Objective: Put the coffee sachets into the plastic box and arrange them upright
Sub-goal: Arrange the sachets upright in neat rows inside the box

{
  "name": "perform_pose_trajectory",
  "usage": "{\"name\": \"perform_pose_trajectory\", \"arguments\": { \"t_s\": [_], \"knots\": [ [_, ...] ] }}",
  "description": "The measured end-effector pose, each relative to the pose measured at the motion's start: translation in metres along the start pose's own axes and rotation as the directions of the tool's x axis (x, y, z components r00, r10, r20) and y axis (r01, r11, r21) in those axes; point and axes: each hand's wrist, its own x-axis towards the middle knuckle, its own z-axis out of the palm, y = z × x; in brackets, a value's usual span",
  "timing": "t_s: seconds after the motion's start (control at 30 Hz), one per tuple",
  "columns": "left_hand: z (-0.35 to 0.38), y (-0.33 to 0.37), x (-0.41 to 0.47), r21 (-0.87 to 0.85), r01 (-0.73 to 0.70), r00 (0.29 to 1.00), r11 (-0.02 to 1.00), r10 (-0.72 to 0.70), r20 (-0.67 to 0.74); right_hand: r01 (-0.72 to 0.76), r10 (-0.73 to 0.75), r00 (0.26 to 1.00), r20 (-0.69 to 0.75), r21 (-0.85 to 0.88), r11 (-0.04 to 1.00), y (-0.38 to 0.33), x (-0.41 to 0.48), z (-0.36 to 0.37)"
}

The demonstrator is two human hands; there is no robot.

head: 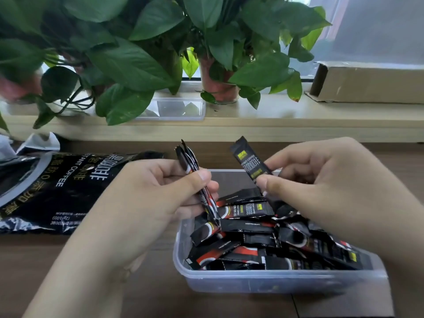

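Many loose sachets (pixel 247 239) lie flat and jumbled in the plastic box (pixel 252 281) in my head view; none of these stands upright. The box sits on the table (pixel 114 294), right of centre. My left hand (pixel 160 191) grips a thin bundle of sachets (pixel 190 161) edge-on, thumb across them, their lower ends dipping into the box's far left corner. My right hand (pixel 321 187) pinches a single sachet (pixel 249 159), tilted, above the box's far wall. A large coffee bag (pixel 57 187) lies toward the table's far left edge.
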Motion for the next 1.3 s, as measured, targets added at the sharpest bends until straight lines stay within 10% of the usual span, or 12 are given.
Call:
{"name": "perform_pose_trajectory", "arguments": {
  "t_s": [0.2,0.5,0.8,1.03,1.3],
  "knots": [
    [0.015,-0.001,-0.004,-0.048,0.027,0.996,0.998,-0.022,0.084,0.280,-0.287,0.958,-0.004,-0.214,0.936,-0.010,-0.001,0.034],
    [0.009,-0.002,0.001,-0.038,-0.024,1.000,0.999,0.024,-0.004,0.270,-0.258,0.943,0.209,-0.029,0.963,-0.016,-0.007,0.022],
    [0.005,-0.009,0.009,-0.038,-0.023,0.999,0.999,0.021,-0.043,-0.150,0.102,0.985,-0.142,-0.392,0.908,0.028,-0.013,-0.065],
    [0.006,-0.014,0.014,-0.022,-0.022,0.999,1.000,0.021,-0.047,-0.262,0.415,0.906,0.083,-0.660,0.704,0.033,-0.015,-0.060],
    [0.006,-0.014,0.013,0.005,-0.022,0.999,1.000,0.023,-0.048,-0.221,0.376,0.920,0.107,-0.652,0.726,0.033,-0.016,-0.056]
  ]
}}
